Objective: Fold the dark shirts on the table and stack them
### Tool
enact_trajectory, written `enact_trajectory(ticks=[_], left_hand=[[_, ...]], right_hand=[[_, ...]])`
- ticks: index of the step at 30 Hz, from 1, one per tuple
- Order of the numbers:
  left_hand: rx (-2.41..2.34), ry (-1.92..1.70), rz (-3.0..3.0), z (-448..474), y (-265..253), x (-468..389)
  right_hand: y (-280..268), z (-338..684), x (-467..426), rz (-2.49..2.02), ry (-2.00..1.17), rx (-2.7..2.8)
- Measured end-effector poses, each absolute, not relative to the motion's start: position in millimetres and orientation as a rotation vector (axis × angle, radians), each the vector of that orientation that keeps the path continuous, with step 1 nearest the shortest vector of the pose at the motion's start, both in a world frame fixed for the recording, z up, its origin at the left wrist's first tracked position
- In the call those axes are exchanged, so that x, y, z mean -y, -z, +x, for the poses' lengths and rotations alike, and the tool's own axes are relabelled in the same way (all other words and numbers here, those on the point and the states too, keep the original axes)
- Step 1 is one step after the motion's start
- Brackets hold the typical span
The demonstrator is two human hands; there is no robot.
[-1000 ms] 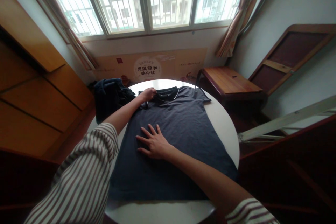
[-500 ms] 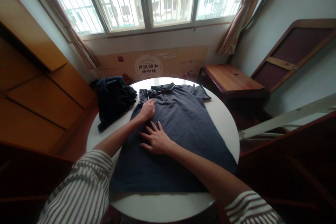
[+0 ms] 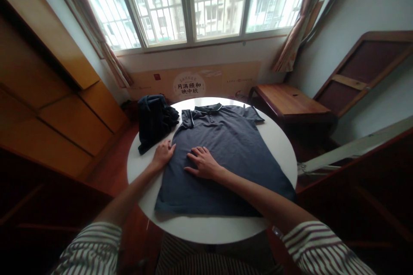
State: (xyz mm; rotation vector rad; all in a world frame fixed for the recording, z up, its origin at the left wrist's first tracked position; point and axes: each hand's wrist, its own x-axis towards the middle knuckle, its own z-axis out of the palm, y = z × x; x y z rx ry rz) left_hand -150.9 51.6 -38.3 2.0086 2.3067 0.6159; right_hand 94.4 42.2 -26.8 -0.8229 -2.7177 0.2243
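A dark grey-blue polo shirt (image 3: 232, 159) lies spread front side up, its collar toward the window and its hem toward me. My left hand (image 3: 163, 154) is at the shirt's left side edge, fingers curled and closed on the fabric there; the fingertips are partly hidden. Resting palm down on the left-middle of the shirt front is my right hand (image 3: 204, 163), fingers apart and holding nothing. The shirt's left sleeve (image 3: 187, 118) lies turned inward near the collar, while the right one points outward.
The shirt lies on a round white table (image 3: 206, 228). A dark bundled garment (image 3: 155, 121) sits at the table's left edge. Beyond are a low wooden stool (image 3: 292, 99), a printed cardboard panel (image 3: 226, 76) under the barred window, and yellow cabinets (image 3: 71, 129) at left.
My left hand has moved from the shirt near its left sleeve down and out to the side edge. My right hand stays on the shirt, fingers less spread. The view has shifted slightly.
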Motion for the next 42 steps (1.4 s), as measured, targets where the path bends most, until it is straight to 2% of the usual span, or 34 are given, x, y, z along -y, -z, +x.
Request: enact_trajectory(ticks=[4,12,14,17,21,25,27,29,33,39,42], left_hand=[[-2.280,-0.458,1.897,-157.8,25.4,-46.7],[-2.480,-0.139,1.923,-141.3,10.2,-26.5],[-2.485,-0.018,1.933,-127.8,4.6,-12.6],[-2.248,0.054,1.918,-115.2,-1.4,13.4],[-1.947,-0.216,1.835,-126.1,-1.6,43.7],[-1.800,-0.500,1.505,-160.1,2.7,62.9],[-1.791,-0.466,1.392,-175.1,3.6,70.5],[-1.928,-0.353,1.400,-182.1,1.5,76.9],[-2.295,-0.385,1.785,-164.2,-11.8,77.4],[-1.822,-0.547,2.361,-107.9,-18.9,3.1],[-1.786,-0.590,2.419,-101.7,-18.2,-68.6]], right_hand=[[19.1,126.9,-40.9,-0.939,-0.146,2.712],[5.8,299.1,-59.9,-1.904,0.056,2.227],[11.1,331.1,-56.4,-2.014,-0.045,2.181],[22.1,352.0,-44.8,-2.065,-0.217,2.179],[25.3,355.5,-29.6,-1.881,-0.366,2.206],[15.1,362.4,-16.5,-1.723,-0.850,2.150],[11.1,365.5,-12.4,-1.708,-1.144,2.102],[8.8,365.7,-14.3,-1.737,-1.283,2.024],[5.5,355.9,-46.0,-1.775,-1.034,1.844],[-7.0,315.3,-132.9,-1.755,-0.446,1.794],[-14.1,289.2,-173.9,-1.698,-0.400,1.851]])
